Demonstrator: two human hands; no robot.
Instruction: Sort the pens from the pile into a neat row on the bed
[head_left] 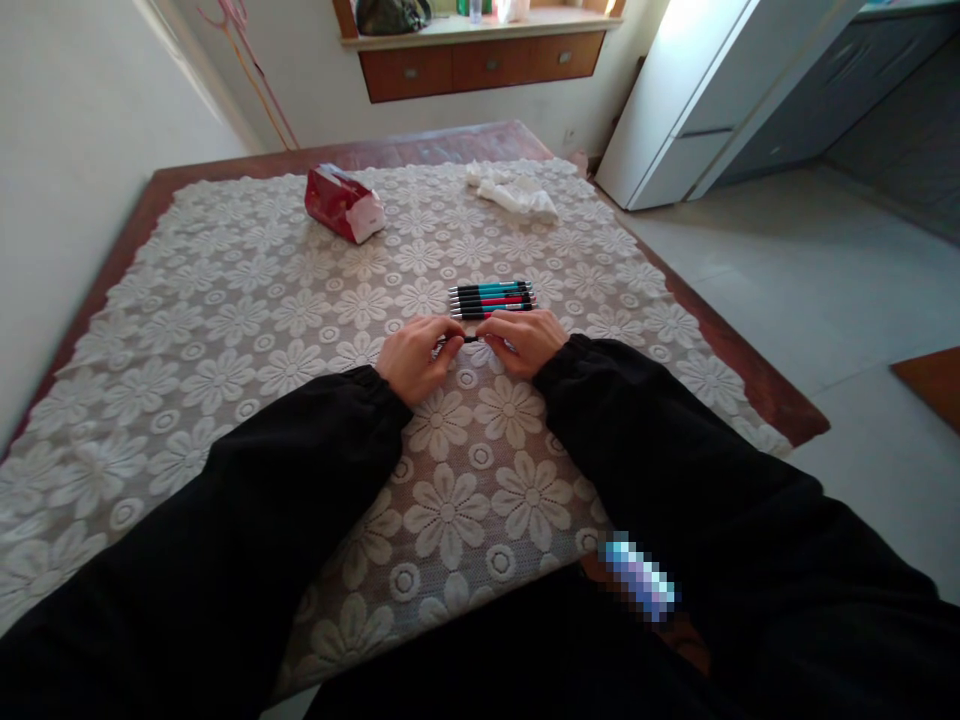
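My left hand (414, 356) and my right hand (521, 339) meet over the lace tablecloth (225, 330) and together grip a thin dark pen (469, 339) held level between them. Only a short middle piece of that pen shows; its ends are hidden in my fingers. Just beyond my hands lies a neat row of several pens (492, 299) side by side, black with teal and red barrels. Both arms wear black sleeves.
A red and white tissue pack (343, 204) lies at the far left of the table. Crumpled white tissue (516, 191) sits at the far right. The wooden table edge (750, 375) borders grey floor. A white cabinet (697, 100) stands beyond.
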